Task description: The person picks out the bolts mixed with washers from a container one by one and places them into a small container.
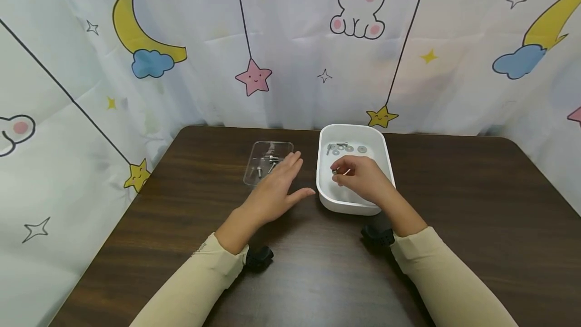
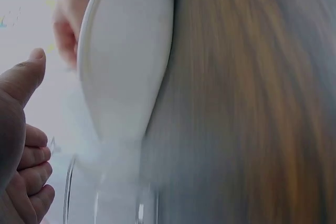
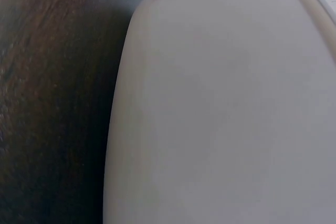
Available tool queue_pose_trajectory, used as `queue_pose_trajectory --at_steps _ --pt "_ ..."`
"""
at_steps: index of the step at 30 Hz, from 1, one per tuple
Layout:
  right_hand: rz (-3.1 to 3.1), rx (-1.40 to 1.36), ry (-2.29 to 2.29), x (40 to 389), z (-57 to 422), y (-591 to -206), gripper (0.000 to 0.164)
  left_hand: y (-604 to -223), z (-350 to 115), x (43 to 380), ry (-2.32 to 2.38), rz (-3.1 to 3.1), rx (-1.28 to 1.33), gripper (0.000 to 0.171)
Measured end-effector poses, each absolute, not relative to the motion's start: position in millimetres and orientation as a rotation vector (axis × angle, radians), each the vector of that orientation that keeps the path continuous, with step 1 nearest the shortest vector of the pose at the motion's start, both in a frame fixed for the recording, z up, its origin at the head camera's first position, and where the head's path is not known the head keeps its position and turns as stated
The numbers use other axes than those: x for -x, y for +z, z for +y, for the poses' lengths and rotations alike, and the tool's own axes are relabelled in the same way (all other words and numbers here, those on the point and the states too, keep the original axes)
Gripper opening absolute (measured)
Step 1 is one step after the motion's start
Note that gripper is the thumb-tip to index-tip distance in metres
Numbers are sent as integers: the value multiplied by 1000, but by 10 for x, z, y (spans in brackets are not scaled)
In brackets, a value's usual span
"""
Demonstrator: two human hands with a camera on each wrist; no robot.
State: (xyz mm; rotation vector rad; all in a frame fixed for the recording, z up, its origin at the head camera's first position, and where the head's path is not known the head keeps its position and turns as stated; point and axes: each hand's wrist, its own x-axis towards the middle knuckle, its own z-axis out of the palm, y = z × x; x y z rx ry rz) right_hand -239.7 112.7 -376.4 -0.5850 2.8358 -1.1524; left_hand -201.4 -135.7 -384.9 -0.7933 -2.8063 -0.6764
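Note:
My right hand (image 1: pixel 360 178) is over the white tub (image 1: pixel 349 208), pinching a small metal piece (image 1: pixel 334 171) between thumb and fingertips; I cannot tell its kind. Flat washers (image 1: pixel 361 149) and a few small bolts lie on the tub's floor toward the back. To the left, my left hand (image 1: pixel 274 193) is held out with straight fingers and the thumb apart, overlapping the right side of a clear plastic tray (image 1: pixel 248 166). Several metal bolts (image 1: pixel 259 171) lie in that tray, partly covered by the hand. The tub's wall (image 3: pixel 220 103) fills most of the right wrist view.
Both containers stand on a dark wood-grain table (image 1: pixel 313 276), near its back edge. Behind it hangs a white curtain (image 1: pixel 295 24) printed with moons, stars and a rabbit. A black wrist camera (image 1: pixel 259 259) sits under the left wrist, another (image 1: pixel 378 235) under the right.

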Motion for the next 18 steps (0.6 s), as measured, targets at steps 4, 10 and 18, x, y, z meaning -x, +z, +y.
queue_pose_trajectory --at_steps 4,10,18 --pt "2804 576 -1177 2399 1125 -3768 22 -3852 -1625 2035 -650 -2808 726 80" --pt "2806 602 -1172 2393 1111 -3755 21 -3879 -2034 2054 -667 -2873 591 81" --pt "2823 609 -1157 2384 1127 -3745 21 -3916 -2337 2093 -678 -2987 507 86"
